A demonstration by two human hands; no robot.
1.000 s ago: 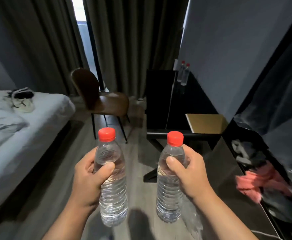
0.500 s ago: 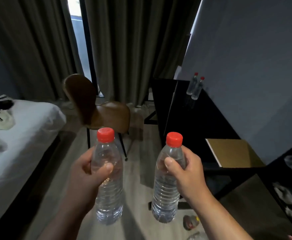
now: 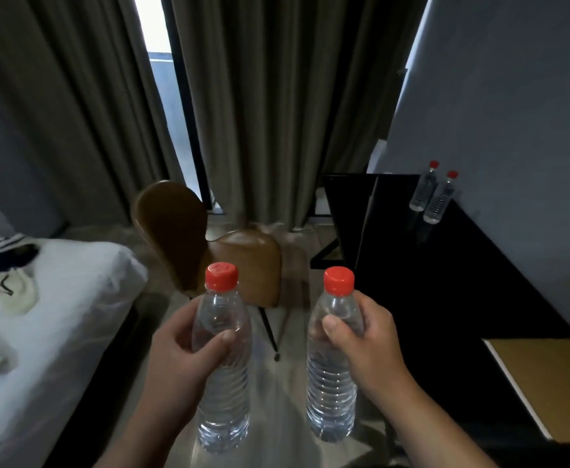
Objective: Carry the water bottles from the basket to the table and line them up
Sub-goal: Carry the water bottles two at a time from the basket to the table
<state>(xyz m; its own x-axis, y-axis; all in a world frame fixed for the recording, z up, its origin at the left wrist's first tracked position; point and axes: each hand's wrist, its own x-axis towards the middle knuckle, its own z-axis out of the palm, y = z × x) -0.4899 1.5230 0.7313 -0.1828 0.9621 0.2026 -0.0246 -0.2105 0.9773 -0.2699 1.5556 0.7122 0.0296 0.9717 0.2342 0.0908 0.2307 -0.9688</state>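
Note:
I hold two clear water bottles with red caps upright in front of me. My left hand point(image 3: 178, 359) grips the left bottle point(image 3: 224, 400) around its upper body. My right hand point(image 3: 371, 346) grips the right bottle point(image 3: 330, 393) the same way. Both are above the floor, left of the black table point(image 3: 462, 282). Two more red-capped bottles point(image 3: 430, 194) stand side by side at the table's far end, against the wall. The basket is out of view.
A brown chair point(image 3: 216, 251) stands ahead between the bed point(image 3: 57, 315) on the left and the table. A tan board point(image 3: 553, 376) lies on the table's near end. Grey curtains hang behind.
The view has advanced toward the table and chair; the table and its two bottles look nearer and larger. Both hands keep their grip on the bottles.

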